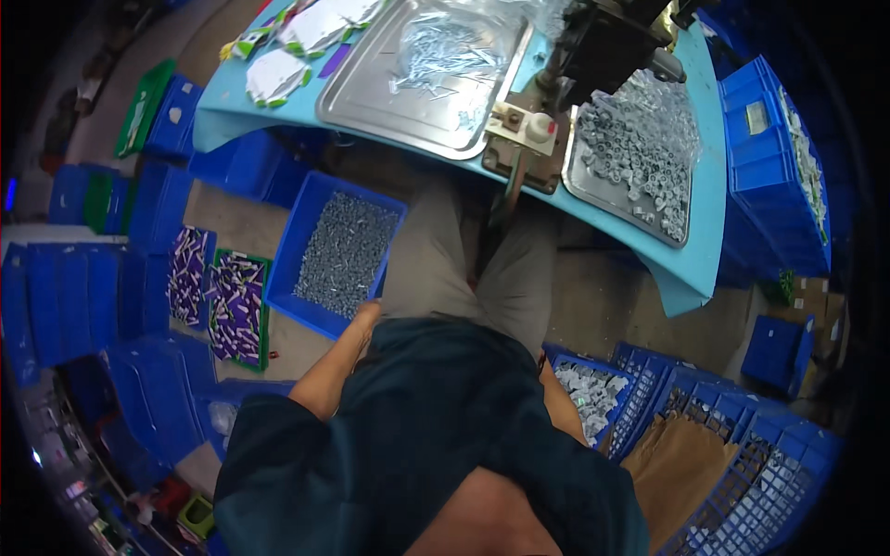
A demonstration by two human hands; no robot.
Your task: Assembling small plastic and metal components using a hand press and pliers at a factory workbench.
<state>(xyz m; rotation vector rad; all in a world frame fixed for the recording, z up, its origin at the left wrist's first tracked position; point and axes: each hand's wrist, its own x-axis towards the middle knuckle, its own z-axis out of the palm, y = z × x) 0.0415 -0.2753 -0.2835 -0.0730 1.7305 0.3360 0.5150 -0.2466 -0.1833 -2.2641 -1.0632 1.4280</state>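
Observation:
My left forearm reaches down beside my left thigh. Only the edge of my left hand (370,311) shows, close to the near right corner of a blue bin (287,313) full of small grey metal parts (343,250); its fingers are hidden. On the other side my right forearm (560,404) hangs by my hip, and my body hides the hand. Ahead, a bench-mounted press (593,56) stands on the table. To its left a metal tray (362,97) carries thin silver pins (445,51); to its right another tray (640,222) holds grey ring-shaped pieces (640,139).
Light blue cloth covers the table (222,111). White-and-green packages (278,76) lie at its far left. Purple-and-white pieces fill a green-edged crate (267,324) on the floor. Blue baskets (742,445) stand behind on my right, and a tall blue crate (751,139) beyond the table.

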